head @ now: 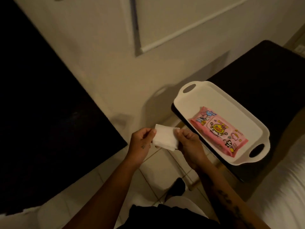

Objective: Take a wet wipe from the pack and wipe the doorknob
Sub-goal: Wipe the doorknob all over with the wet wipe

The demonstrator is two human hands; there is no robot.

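A white wet wipe, still folded, is stretched between both hands in the lower middle of the head view. My left hand pinches its left edge and my right hand pinches its right edge. To the right lies the pink wipe pack with cartoon prints, its lid flap down, inside a white tray with two handle holes. No doorknob is in sight.
The tray rests on a dark table at the right. A large dark piece of furniture fills the left side. A pale door or wall panel stands ahead, with tiled floor below. White bedding is at lower right.
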